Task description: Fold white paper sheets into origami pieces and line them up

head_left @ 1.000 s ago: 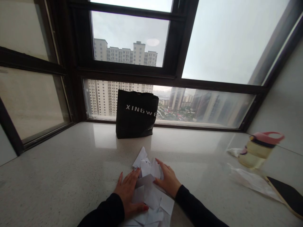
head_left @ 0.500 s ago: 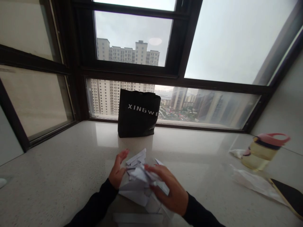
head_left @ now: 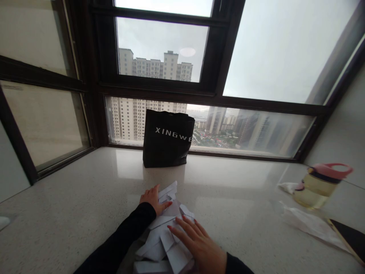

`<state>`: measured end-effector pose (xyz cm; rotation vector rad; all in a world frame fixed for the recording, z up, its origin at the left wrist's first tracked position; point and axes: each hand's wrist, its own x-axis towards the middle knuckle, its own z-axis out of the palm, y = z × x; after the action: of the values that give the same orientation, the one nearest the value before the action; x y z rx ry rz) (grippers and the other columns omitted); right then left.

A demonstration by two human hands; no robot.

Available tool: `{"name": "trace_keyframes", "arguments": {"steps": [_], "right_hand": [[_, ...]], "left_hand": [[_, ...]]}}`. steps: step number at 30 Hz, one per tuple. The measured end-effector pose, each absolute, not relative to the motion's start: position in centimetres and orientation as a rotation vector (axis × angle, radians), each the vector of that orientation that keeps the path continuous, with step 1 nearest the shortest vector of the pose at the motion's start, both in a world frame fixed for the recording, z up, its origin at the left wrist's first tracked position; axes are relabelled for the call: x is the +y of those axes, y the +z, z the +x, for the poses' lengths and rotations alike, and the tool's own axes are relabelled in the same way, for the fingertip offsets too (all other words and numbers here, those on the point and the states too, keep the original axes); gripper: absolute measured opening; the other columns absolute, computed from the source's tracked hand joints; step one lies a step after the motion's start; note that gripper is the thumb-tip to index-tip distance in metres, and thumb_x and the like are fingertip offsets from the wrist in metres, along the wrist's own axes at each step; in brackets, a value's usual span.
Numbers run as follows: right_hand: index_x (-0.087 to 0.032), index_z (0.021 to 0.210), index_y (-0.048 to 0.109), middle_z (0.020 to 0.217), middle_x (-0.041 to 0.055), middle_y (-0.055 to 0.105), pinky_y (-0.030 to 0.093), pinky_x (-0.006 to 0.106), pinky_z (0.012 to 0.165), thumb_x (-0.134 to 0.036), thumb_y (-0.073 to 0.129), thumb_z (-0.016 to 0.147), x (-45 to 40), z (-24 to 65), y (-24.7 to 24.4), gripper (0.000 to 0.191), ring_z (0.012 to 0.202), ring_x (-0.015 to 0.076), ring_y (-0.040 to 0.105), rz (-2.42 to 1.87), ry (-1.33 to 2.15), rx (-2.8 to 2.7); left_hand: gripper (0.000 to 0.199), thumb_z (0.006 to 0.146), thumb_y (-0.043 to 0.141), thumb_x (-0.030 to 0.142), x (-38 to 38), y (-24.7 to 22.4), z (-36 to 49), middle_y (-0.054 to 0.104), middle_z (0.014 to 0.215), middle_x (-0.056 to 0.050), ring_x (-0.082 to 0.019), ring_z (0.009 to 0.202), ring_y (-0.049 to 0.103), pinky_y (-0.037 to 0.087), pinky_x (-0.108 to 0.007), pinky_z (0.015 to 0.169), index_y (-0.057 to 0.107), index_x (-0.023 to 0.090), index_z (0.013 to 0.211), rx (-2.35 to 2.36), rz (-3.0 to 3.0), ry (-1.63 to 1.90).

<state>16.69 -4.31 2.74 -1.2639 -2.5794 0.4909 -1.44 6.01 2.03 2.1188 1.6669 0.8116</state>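
A loose heap of folded white paper pieces [head_left: 155, 243] lies on the pale speckled counter at the bottom middle. My left hand [head_left: 154, 199] rests at the heap's far left side, fingers spread and thumb reaching over the paper. Across the right side of the heap, my right hand [head_left: 196, 238] lies with its fingers stretched out over the sheets. Neither hand is closed around a piece. Part of the paper is hidden under the right palm.
A black bag with white lettering [head_left: 168, 140] stands by the window. At the right are a yellowish bottle with a pink lid [head_left: 319, 188], a crumpled white tissue or wrapper [head_left: 310, 222] and a dark phone-like slab [head_left: 349, 236]. The counter [head_left: 71, 213] extends to both sides.
My left hand has moved forward and right onto the far edge of the paper. My right hand has come down flatter on the heap, and the pieces have shifted and look more spread.
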Motion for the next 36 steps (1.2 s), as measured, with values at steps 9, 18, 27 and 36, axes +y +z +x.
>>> {"name": "trace_keyframes", "arguments": {"steps": [9,18,27,36], "right_hand": [[-0.032,0.119,0.038,0.128,0.0023,0.038,0.013,0.049,0.096,-0.022,0.054,0.062,-3.7,16.0,3.4,0.060,0.119,0.0291,0.025,-1.272,0.406,-2.490],[-0.019,0.076,0.055,0.089,0.0065,0.057,0.036,0.035,0.086,-0.005,0.032,0.049,-2.1,18.5,2.5,0.038,0.095,0.0199,0.048,-1.270,0.489,-1.894],[-0.014,0.124,0.029,0.116,0.0126,0.048,0.030,0.040,0.090,-0.041,0.054,0.065,-2.4,18.3,1.7,0.069,0.107,0.0257,0.040,-1.589,0.474,-1.910],[-0.023,0.119,0.035,0.119,0.0045,0.046,0.031,0.037,0.093,-0.007,0.050,0.064,-1.5,14.4,4.6,0.059,0.110,0.0193,0.041,-1.145,0.640,-1.826]], "left_hand": [[0.021,0.069,0.048,0.020,7.3,5.6,-0.6,0.061,0.089,-0.010,-0.022,0.085,0.057,0.042,-0.031,0.073,0.057,0.012,0.086,1.633,2.260,0.821],[0.058,0.054,0.061,0.049,0.7,5.0,-5.0,0.054,0.112,-0.005,-0.027,0.102,0.047,0.035,-0.038,0.086,0.052,0.026,0.106,1.051,2.561,0.566],[0.103,0.042,0.063,0.053,-1.2,1.9,-2.5,0.019,0.136,-0.010,-0.040,0.119,0.014,0.016,-0.058,0.090,0.017,0.023,0.129,1.423,2.438,0.130],[0.074,0.061,0.043,0.007,0.8,0.8,-1.5,0.021,0.136,-0.006,-0.021,0.122,0.020,0.023,-0.041,0.096,0.014,0.021,0.128,1.143,2.581,0.868]]}}
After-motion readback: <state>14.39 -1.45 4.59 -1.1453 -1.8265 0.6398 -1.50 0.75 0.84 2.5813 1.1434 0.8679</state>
